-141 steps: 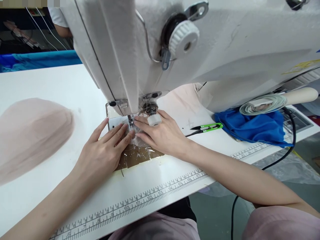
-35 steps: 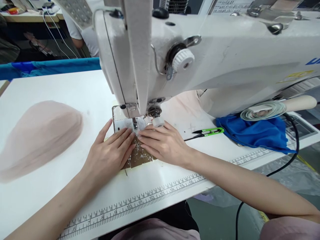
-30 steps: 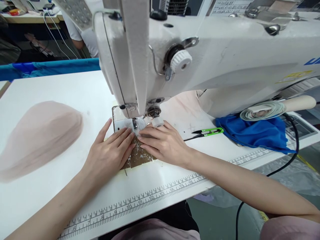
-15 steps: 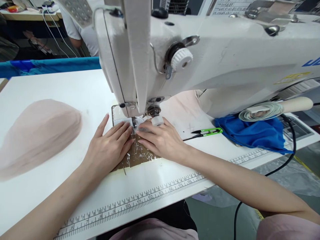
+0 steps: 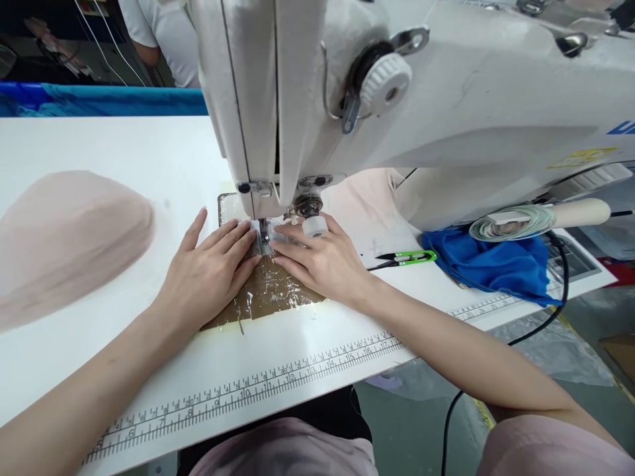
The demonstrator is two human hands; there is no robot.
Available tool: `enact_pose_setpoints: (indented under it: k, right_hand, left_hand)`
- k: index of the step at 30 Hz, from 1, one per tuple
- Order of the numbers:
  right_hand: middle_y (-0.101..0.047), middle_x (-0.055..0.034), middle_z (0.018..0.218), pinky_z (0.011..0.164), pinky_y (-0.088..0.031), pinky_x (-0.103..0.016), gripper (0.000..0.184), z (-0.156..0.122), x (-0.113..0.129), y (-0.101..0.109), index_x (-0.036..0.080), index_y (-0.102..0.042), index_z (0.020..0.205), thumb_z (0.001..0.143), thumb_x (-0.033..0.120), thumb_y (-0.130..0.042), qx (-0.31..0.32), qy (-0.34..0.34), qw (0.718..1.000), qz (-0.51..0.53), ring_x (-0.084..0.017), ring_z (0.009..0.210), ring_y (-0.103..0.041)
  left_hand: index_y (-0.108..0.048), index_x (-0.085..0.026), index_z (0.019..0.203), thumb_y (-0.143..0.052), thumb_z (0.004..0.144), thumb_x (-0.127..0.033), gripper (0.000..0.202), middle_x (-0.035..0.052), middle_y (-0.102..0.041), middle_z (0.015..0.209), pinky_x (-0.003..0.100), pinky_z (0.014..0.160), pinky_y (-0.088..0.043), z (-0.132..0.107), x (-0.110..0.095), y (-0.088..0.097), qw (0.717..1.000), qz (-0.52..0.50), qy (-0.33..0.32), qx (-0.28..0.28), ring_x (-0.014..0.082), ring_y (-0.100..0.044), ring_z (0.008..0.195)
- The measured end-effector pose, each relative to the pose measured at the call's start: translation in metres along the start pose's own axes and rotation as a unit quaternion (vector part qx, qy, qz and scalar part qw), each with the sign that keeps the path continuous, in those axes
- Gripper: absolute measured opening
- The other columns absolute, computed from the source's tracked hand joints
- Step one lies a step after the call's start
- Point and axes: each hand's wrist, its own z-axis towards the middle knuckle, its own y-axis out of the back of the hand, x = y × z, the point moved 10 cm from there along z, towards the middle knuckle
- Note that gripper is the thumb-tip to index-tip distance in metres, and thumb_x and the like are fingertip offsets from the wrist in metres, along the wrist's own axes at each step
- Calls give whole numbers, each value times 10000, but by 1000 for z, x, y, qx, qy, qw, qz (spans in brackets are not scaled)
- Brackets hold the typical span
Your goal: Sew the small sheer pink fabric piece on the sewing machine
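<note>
The white sewing machine (image 5: 446, 92) stands over the table, its presser foot (image 5: 264, 231) lowered close to the work plate. Flat beside the foot on its left, my left hand (image 5: 201, 274) has its fingers stretched out and the thumb pointing toward the foot. My right hand (image 5: 327, 261) lies on the other side, fingers extended and fingertips near the foot, partly behind a white knob (image 5: 314, 227). A small whitish piece of cloth (image 5: 254, 228) shows at the foot between the fingertips; most of it is hidden. Brown, shiny plate surface (image 5: 270, 287) shows between the hands.
Sheer pink fabric (image 5: 74, 231) lies on the left. Pale pink cloth (image 5: 364, 198) lies behind my right hand. Green-handled thread snips (image 5: 414, 257), blue cloth (image 5: 496, 264) and a coiled light tape (image 5: 506, 225) are rightward. A printed ruler (image 5: 248, 390) runs along the front edge. Another person's sleeve (image 5: 171, 39) shows behind.
The head view has shifted closer and lower on the machine. Both hands stay at the presser foot, and less of the whitish cloth shows by the left fingertips.
</note>
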Motion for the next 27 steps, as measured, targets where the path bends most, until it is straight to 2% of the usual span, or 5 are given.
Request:
enact_pose_setpoints:
  k: [14, 16, 20, 24, 27]
  right_hand:
    - [-760, -87, 1065, 953, -517, -429, 243, 0, -6, 5, 134, -739, 1047, 944, 108, -520, 39, -53, 979, 192, -203, 977, -695]
    - [-774, -46, 928, 837, -569, -355, 155, -2, -6, -1, 159, -751, 921, 893, 121, -603, 105, -90, 911, 390, -159, 841, -713]
    - [-753, -2, 808, 697, -576, -236, 171, -12, 8, -13, 165, -732, 902, 745, 206, -785, 231, -151, 665, 694, -107, 729, -707]
    - [-721, 23, 794, 626, -542, -185, 375, -14, 6, -19, 178, -713, 1027, 673, 208, -836, 254, -187, 592, 742, -76, 672, -671]
    - [-708, 28, 792, 676, -551, -197, 427, -12, 14, -15, 173, -695, 1083, 675, 167, -821, 271, -171, 576, 752, -74, 694, -666]
  left_hand:
    - [-608, -168, 1284, -476, 969, -181, 341, 94, -716, 1201, 462, 1044, -475, -7, -1, 17, 999, -25, -16, -37, 242, -681, 1078]
    - [-633, -196, 1253, -516, 939, -178, 336, 98, -697, 1227, 456, 987, -503, -7, -4, 22, 996, -83, -22, -33, 252, -653, 1106]
    - [-740, -257, 936, -568, 913, -263, 173, 72, -698, 1202, 430, 944, -539, -6, -9, 25, 931, -365, -3, 29, 255, -627, 1146]
    - [-717, -230, 893, -469, 970, -368, 295, 69, -746, 921, 335, 678, -597, -14, 1, 11, 801, -570, 140, 117, 215, -706, 808]
    - [-633, -208, 701, -519, 935, -434, 344, 26, -672, 682, 271, 544, -538, -19, 6, 8, 760, -606, 192, 139, 168, -642, 605]
